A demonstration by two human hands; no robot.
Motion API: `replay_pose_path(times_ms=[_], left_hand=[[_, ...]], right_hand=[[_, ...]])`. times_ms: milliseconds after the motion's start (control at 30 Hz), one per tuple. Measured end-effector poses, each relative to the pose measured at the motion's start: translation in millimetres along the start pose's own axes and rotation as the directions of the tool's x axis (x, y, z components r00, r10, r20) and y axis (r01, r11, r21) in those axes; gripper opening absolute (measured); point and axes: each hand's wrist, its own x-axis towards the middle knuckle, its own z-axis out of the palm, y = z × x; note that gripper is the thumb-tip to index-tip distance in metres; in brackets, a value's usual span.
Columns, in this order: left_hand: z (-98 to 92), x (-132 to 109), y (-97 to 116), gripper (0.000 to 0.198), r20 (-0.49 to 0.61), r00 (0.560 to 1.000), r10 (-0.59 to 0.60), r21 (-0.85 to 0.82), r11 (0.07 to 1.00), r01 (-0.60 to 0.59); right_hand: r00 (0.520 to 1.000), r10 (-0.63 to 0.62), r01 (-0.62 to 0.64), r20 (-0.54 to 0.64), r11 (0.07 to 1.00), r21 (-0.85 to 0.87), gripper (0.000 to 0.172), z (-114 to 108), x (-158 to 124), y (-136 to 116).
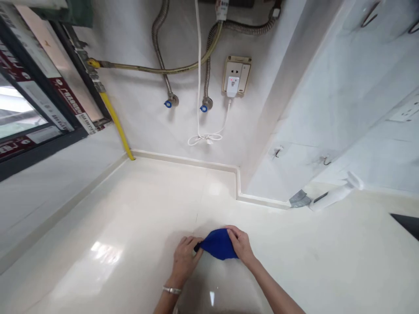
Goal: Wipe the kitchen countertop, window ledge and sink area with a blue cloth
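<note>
A small blue cloth (218, 245) lies bunched on the glossy cream countertop (137, 218), held between both hands. My left hand (183, 257) pinches its left corner with curled fingers; a silver bracelet sits on that wrist. My right hand (240, 244) grips the cloth's right side, fingers closed over the edge. The cloth rests on the counter surface near the front.
The counter meets white walls at a corner with a raised lip (238, 183). On the back wall are a socket with a plug (235, 76), hoses with blue valves (168, 103), a yellow gas pipe (116, 122). A window (26, 109) is at left; a white object (330, 197) lies at right.
</note>
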Motion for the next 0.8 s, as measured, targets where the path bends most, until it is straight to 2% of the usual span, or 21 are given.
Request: replay_pose_path(times_ms=[67, 100, 200, 233, 333, 467, 533, 633, 733, 800], left_hand=[[-13.8, 10.7, 8.7, 0.023, -0.099, 0.995, -0.01, -0.15, 0.989, -0.005], [-20.6, 16.2, 15.0, 0.025, -0.102, 0.993, -0.061, -0.248, 0.968, 0.034], [-39.2, 32.1, 37.5, 0.028, 0.014, 0.979, -0.202, -0.478, 0.859, 0.184], [-44.5, 37.2, 44.7, 0.028, 0.028, 0.975, -0.221, -0.505, 0.839, 0.205], [-57.6, 51.6, 59.5, 0.028, -0.034, 0.969, -0.243, -0.545, 0.818, 0.186], [-71.0, 67.2, 59.0, 0.048, 0.034, 0.936, -0.349, -0.658, 0.698, 0.284], [-75.8, 72.0, 53.4, 0.059, 0.079, 0.92, -0.384, -0.657, 0.673, 0.338], [-77.0, 71.1, 44.6, 0.061, 0.119, 0.913, -0.391, -0.546, 0.742, 0.389], [-68.5, 58.0, 36.2, 0.06, 0.208, 0.9, -0.382, -0.373, 0.82, 0.434], [-59.0, 44.4, 28.5, 0.063, 0.311, 0.872, -0.378, -0.243, 0.855, 0.458]], right_hand=[[1.0, 0.014, -0.013, -0.014, 0.998, 0.061, 0.057, -6.0, 4.6, -11.4], [1.0, 0.012, -0.011, -0.014, 0.997, 0.07, 0.058, -7.8, 6.0, -17.5], [0.999, -0.053, 0.053, -0.004, 0.997, 0.05, 0.054, -10.5, 9.0, -36.6], [0.995, -0.098, 0.098, 0.001, 0.995, 0.032, 0.052, -11.3, 10.3, -42.8], [0.978, -0.207, 0.207, 0.014, 0.978, -0.025, 0.048, -16.0, 15.6, -59.1], [0.985, -0.162, 0.158, -0.061, 0.985, -0.062, 0.051, -25.7, 23.9, -73.4], [0.986, -0.114, 0.108, -0.118, 0.992, -0.059, 0.054, -29.4, 27.3, -77.1], [0.988, -0.064, 0.061, -0.143, 0.998, -0.022, 0.056, -29.9, 30.4, -75.9], [0.998, 0.012, -0.01, -0.069, 1.0, 0.027, 0.055, -23.8, 28.1, -61.9], [0.995, 0.1, -0.1, 0.011, 0.995, 0.021, 0.055, -18.5, 21.4, -44.6]])
